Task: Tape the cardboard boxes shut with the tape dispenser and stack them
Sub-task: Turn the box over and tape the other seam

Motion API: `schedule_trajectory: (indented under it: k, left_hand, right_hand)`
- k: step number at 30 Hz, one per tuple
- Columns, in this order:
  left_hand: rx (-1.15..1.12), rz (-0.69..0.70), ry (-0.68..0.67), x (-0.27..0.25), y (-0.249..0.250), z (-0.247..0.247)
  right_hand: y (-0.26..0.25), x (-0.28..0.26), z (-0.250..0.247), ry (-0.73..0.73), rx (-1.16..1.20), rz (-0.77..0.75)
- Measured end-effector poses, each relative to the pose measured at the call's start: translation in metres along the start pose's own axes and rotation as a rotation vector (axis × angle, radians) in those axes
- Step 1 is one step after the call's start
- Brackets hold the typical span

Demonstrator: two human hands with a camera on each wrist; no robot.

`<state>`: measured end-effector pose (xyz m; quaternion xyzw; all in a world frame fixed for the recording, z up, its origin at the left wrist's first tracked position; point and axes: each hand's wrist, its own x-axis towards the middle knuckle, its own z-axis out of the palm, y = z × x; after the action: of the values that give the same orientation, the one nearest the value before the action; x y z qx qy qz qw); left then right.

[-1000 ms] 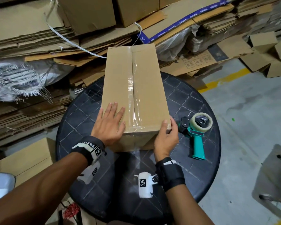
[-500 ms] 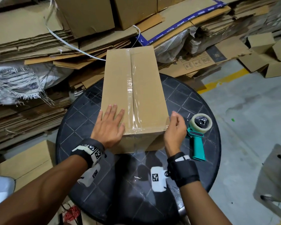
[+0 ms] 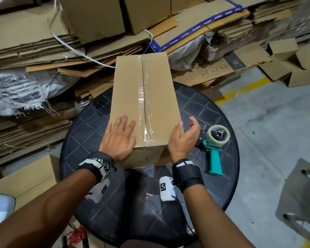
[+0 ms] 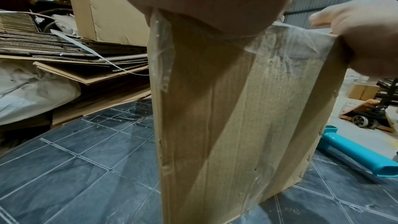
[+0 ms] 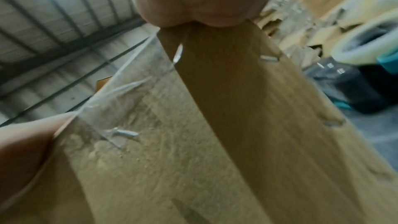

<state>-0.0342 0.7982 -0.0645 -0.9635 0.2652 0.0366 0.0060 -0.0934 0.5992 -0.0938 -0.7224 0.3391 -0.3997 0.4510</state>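
Observation:
A long cardboard box [image 3: 145,97] lies on the round black table [image 3: 89,140], with clear tape running down its top seam and over the near face [image 4: 237,108]. My left hand [image 3: 119,135] rests flat on the box top at the near left corner. At the near right corner is my right hand [image 3: 183,135]: its thumb touches the top edge and its fingers hang loosely curled beside the box's right side. The teal tape dispenser [image 3: 214,145] lies on the table just right of that hand, untouched. The right wrist view shows its roll [image 5: 366,45] blurred.
Stacks of flattened cardboard [image 3: 34,51] and a white woven sack [image 3: 13,92] crowd the back and left. Small boxes [image 3: 283,49] sit on the floor at the back right. Another box [image 3: 25,178] stands low on the left. A grey metal frame [image 3: 299,194] is at the lower right.
My right hand has slid from the box's near face round to the near right corner, and its fingers have loosened. The left hand stays flat on top.

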Motion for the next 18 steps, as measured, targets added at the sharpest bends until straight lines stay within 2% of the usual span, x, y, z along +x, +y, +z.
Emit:
schedule_trajectory:
  k: [3, 5, 7, 11, 13, 15, 17, 18]
  left_hand:
    - [0.006, -0.002, -0.007, 0.0, 0.0, -0.001]
    - [0.005, 0.002, -0.007, -0.001, 0.0, -0.002]
    - [0.008, 0.006, -0.004, -0.002, 0.0, -0.002]
    - [0.02, 0.002, -0.017, 0.0, 0.0, -0.003]
    - [0.02, 0.002, -0.007, 0.0, 0.001, -0.003]
    - [0.009, 0.002, -0.005, 0.0, 0.001, -0.003]
    - [0.007, 0.001, -0.006, 0.0, 0.0, -0.002]
    - [0.01, 0.004, -0.007, -0.001, -0.001, -0.002]
  right_hand:
    - [-0.017, -0.024, -0.004, -0.198, -0.443, -0.127]
    - [-0.026, -0.045, -0.005, -0.341, -0.617, -0.26]
    - [-0.017, -0.046, -0.011, -0.369, -0.653, -0.263]
    - [0.01, -0.013, -0.039, -0.316, -0.64, -0.067]
    - [0.004, -0.01, -0.039, -0.319, -0.653, -0.054]
    - [-0.017, -0.023, -0.027, -0.385, -0.722, -0.135]
    - [-0.028, -0.036, -0.019, -0.507, -0.818, -0.306]
    - [-0.028, -0.035, -0.021, -0.547, -0.843, -0.346]
